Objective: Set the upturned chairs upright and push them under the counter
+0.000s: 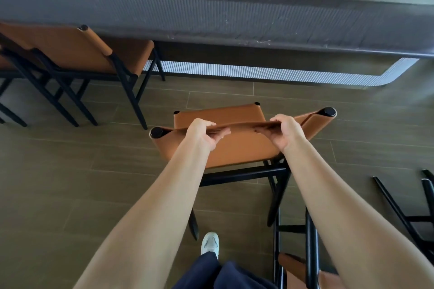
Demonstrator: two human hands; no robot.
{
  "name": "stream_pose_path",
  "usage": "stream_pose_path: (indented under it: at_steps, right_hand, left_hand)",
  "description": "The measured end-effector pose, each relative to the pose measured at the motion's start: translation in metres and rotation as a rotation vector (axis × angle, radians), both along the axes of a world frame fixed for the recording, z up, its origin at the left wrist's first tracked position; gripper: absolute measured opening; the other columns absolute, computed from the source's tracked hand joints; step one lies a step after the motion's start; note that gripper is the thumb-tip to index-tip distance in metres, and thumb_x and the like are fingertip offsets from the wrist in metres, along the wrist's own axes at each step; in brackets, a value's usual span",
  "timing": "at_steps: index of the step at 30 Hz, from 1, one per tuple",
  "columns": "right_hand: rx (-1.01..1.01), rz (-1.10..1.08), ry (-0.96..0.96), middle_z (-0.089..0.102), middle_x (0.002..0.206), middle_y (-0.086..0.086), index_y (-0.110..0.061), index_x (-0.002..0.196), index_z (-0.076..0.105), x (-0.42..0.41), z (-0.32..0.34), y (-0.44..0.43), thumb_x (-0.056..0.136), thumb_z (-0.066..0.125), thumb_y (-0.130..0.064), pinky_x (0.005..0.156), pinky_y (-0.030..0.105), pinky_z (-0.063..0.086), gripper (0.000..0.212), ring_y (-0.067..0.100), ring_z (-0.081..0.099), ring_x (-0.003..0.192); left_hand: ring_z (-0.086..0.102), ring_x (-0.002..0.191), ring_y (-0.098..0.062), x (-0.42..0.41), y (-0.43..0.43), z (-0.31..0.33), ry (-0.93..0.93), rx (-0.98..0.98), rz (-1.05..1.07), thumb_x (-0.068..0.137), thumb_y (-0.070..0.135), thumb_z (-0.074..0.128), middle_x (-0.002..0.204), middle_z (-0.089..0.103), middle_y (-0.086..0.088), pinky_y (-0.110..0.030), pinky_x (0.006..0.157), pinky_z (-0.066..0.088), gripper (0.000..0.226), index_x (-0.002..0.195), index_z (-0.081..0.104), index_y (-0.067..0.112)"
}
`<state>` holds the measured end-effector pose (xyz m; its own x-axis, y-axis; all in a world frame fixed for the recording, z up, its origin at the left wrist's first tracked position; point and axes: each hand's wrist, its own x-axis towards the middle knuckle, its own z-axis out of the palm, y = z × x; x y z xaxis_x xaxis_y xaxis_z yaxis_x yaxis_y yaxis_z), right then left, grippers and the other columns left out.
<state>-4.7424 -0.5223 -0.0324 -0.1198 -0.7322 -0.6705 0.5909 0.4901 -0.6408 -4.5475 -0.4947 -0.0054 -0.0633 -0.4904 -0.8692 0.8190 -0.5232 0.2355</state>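
Head | left hand (206, 132), right hand (284, 131) fingers grip chair (234, 150) backrest edge | chair apparently upright

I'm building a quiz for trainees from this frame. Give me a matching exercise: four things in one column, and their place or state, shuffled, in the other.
1 middle chair
2 left chair
3 lower-right chair
4 shoe

a seat under the counter
b upturned, legs up
c white, on the floor
d backrest gripped by left hand and right hand

Pairs: 1-d; 2-a; 3-b; 4-c
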Motion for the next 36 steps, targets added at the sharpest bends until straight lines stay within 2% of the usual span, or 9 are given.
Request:
stream_pose_path:
  at_steps: [2, 5, 11, 15, 18, 23, 26, 30, 36]
  right_hand:
    - [-0.02, -0.022, 0.016, 0.055, 0.092, 0.022, 0.003, 0.091, 0.052, 0.006, 0.003, -0.017, 0.086, 0.048, 0.012, 0.053, 0.042, 0.058, 0.011, 0.041, 0.063, 0.093]
    - [-0.048, -0.044, 0.031, 0.055, 0.09, 0.02, 0.003, 0.091, 0.054, 0.014, 0.007, -0.041, 0.085, 0.049, 0.012, 0.055, 0.042, 0.059, 0.012, 0.039, 0.064, 0.089]
    - [-0.065, -0.076, 0.039, 0.056, 0.09, 0.02, 0.002, 0.089, 0.054, 0.026, 0.015, -0.081, 0.083, 0.048, 0.012, 0.057, 0.042, 0.06, 0.013, 0.039, 0.066, 0.084]
    - [-0.08, -0.078, 0.041, 0.055, 0.092, 0.021, 0.002, 0.089, 0.054, 0.031, 0.016, -0.099, 0.083, 0.048, 0.011, 0.058, 0.041, 0.06, 0.012, 0.041, 0.065, 0.091]
    - [-0.086, -0.07, 0.044, 0.053, 0.091, 0.02, 0.002, 0.089, 0.054, 0.034, 0.018, -0.115, 0.082, 0.049, 0.01, 0.056, 0.04, 0.059, 0.012, 0.041, 0.064, 0.089]
    - [-0.1, -0.042, 0.045, 0.053, 0.088, 0.019, 0.002, 0.088, 0.054, 0.04, 0.025, -0.148, 0.082, 0.048, 0.01, 0.057, 0.039, 0.059, 0.012, 0.037, 0.064, 0.08]
    - [-0.073, -0.02, 0.05, 0.054, 0.091, 0.02, 0.002, 0.094, 0.054, 0.045, 0.027, -0.169, 0.082, 0.047, 0.009, 0.058, 0.041, 0.06, 0.015, 0.038, 0.063, 0.084]
    - [0.022, -0.005, 0.033, 0.054, 0.091, 0.019, 0.003, 0.104, 0.051, 0.05, 0.032, -0.2, 0.084, 0.046, 0.01, 0.057, 0.042, 0.06, 0.022, 0.036, 0.061, 0.079]
    - [0.04, 0.017, 0.037, 0.056, 0.093, 0.02, 0.002, 0.103, 0.053, 0.055, 0.036, -0.224, 0.082, 0.048, 0.011, 0.063, 0.045, 0.061, 0.023, 0.035, 0.062, 0.081]
  left_hand:
    - [0.061, 0.108, -0.048, 0.007, -0.018, 0.006, 0.02, 0.014, -0.015, 0.092, -0.008, 0.053, 0.134, 0.048, -0.034, -0.043, 0.071, 0.06, 0.026, 0.118, 0.05, -0.012]
    - [0.061, 0.109, -0.047, 0.014, -0.042, 0.015, 0.008, -0.023, -0.048, 0.091, -0.008, 0.053, 0.132, 0.05, -0.034, -0.043, 0.065, 0.059, 0.024, 0.115, 0.05, -0.01]
    - [0.064, 0.105, -0.044, 0.021, -0.076, 0.024, -0.063, -0.093, -0.082, 0.093, -0.006, 0.051, 0.11, 0.056, -0.03, -0.041, 0.081, 0.058, 0.023, 0.115, 0.052, -0.007]
    - [0.064, 0.106, -0.042, 0.021, -0.095, 0.026, -0.125, -0.104, -0.07, 0.093, -0.008, 0.048, 0.126, 0.056, -0.03, -0.041, 0.063, 0.06, 0.033, 0.126, 0.051, -0.009]
    - [0.064, 0.106, -0.041, 0.022, -0.114, 0.028, -0.17, -0.085, -0.07, 0.093, -0.009, 0.047, 0.128, 0.054, -0.03, -0.041, 0.054, 0.057, 0.034, 0.127, 0.05, -0.01]
    - [0.065, 0.104, -0.041, 0.028, -0.146, 0.033, -0.207, -0.085, -0.08, 0.093, -0.007, 0.049, 0.108, 0.055, -0.028, -0.038, 0.059, 0.059, 0.031, 0.124, 0.051, -0.009]
    - [0.068, 0.097, -0.039, 0.031, -0.16, 0.035, -0.215, -0.092, -0.08, 0.093, -0.003, 0.051, 0.097, 0.062, -0.027, -0.036, 0.058, 0.06, 0.02, 0.113, 0.055, -0.006]
    - [0.071, 0.086, -0.04, 0.034, -0.179, 0.032, -0.245, -0.143, -0.028, 0.092, 0.001, 0.052, 0.104, 0.067, -0.026, -0.045, 0.055, 0.06, 0.012, 0.104, 0.055, 0.001]
    - [0.067, 0.095, -0.046, 0.039, -0.203, 0.034, -0.237, -0.177, 0.016, 0.092, -0.002, 0.048, 0.105, 0.063, -0.03, -0.049, 0.058, 0.06, 0.01, 0.101, 0.052, 0.001]
